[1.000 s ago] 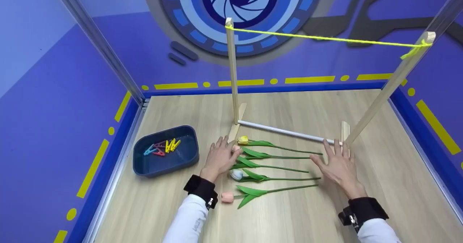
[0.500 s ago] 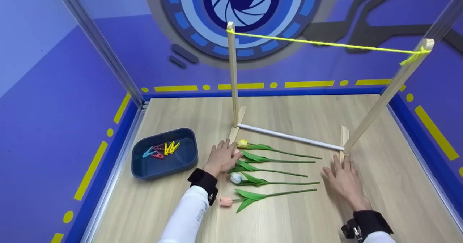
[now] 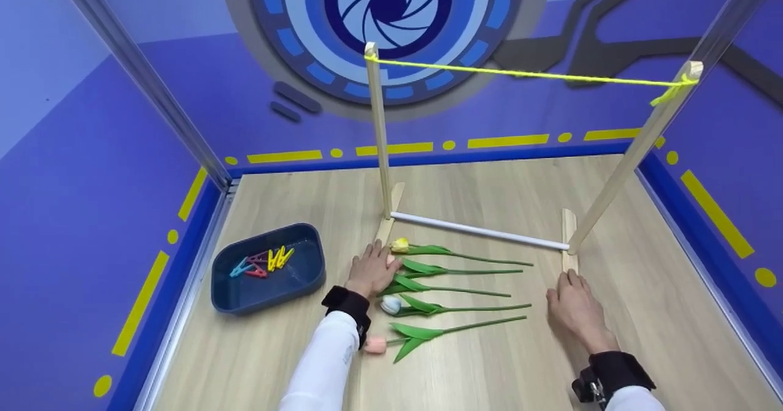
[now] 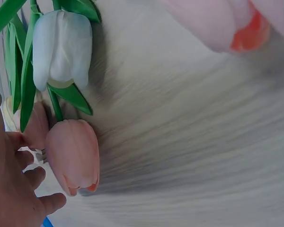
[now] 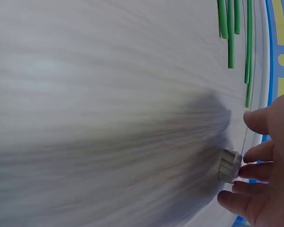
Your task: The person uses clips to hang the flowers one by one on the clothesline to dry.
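My left hand [image 3: 369, 271] lies at the near end of the wooden stand's left foot [image 3: 384, 230], beside the tulip heads and partly covering them. In the left wrist view, its fingers are spread next to a pink tulip [image 4: 73, 153], below a pale blue tulip [image 4: 62, 49]. My right hand [image 3: 578, 307] has its fingertips at the near end of the stand's right foot [image 3: 570, 262]. The right wrist view shows that foot's end [image 5: 229, 165] close to the fingers, the thumb apart. Between the hands lie several artificial tulips, including a yellow one [image 3: 399, 245] and a pink one [image 3: 375, 345], stems pointing right.
A yellow string [image 3: 526, 74] joins the tops of the two wooden posts, and a white rod [image 3: 477, 230] joins their bases. A dark blue bin [image 3: 269, 301] with several colored clothespins [image 3: 280, 258] stands left. Blue panels [image 3: 306, 126] enclose the table [image 3: 477, 377].
My right hand has drawn back from the rod's right end to the near end of the right foot. My left hand stays by the left foot. The head view has shifted slightly.
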A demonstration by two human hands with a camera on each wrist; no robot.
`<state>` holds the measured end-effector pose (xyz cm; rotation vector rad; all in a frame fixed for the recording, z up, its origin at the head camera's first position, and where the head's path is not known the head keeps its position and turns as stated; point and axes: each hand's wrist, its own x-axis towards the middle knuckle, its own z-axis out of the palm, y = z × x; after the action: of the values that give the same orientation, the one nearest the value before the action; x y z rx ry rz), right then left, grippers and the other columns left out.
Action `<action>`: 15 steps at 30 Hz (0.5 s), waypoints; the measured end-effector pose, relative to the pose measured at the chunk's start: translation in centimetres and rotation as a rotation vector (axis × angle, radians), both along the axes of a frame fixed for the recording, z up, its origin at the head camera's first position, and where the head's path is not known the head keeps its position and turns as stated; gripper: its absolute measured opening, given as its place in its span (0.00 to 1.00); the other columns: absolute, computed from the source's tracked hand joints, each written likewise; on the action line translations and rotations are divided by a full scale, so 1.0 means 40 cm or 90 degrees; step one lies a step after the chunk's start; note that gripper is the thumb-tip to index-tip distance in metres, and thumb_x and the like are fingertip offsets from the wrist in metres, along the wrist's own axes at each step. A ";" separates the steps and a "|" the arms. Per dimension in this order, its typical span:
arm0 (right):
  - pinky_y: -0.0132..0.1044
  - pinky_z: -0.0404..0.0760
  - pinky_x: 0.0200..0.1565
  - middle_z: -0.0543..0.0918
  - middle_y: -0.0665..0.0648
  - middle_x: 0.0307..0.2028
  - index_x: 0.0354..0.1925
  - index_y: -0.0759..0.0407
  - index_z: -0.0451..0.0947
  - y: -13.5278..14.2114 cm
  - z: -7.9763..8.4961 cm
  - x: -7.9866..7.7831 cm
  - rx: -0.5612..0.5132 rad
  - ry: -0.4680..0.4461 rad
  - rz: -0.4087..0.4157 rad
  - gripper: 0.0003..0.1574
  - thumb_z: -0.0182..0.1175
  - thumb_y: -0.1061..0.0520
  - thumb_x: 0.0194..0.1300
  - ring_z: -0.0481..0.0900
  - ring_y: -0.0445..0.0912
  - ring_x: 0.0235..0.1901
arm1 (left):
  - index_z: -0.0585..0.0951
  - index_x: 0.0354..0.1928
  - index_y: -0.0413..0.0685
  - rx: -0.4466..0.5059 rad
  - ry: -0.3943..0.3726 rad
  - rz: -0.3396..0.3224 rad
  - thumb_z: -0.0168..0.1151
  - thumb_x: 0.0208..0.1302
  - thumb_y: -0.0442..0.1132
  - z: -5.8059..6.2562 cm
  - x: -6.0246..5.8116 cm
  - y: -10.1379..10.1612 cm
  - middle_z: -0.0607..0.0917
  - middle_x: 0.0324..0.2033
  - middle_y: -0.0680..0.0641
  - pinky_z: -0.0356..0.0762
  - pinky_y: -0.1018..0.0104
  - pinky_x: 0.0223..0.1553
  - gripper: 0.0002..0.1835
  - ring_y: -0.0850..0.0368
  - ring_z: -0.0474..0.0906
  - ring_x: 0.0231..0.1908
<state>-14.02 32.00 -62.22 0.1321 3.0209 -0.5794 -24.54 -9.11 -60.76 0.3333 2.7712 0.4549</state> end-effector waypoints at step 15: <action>0.60 0.81 0.45 0.69 0.85 0.59 0.56 0.86 0.69 -0.002 -0.016 0.008 0.034 0.082 -0.008 0.23 0.48 0.75 0.64 0.77 0.76 0.50 | 0.61 0.75 0.40 -0.004 -0.016 0.005 0.32 0.78 0.61 -0.009 -0.028 0.012 0.58 0.76 0.37 0.51 0.41 0.75 0.37 0.42 0.52 0.77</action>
<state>-13.69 31.90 -62.87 0.1218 3.1635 -0.5280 -25.65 -8.65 -61.13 0.3124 2.7503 0.4494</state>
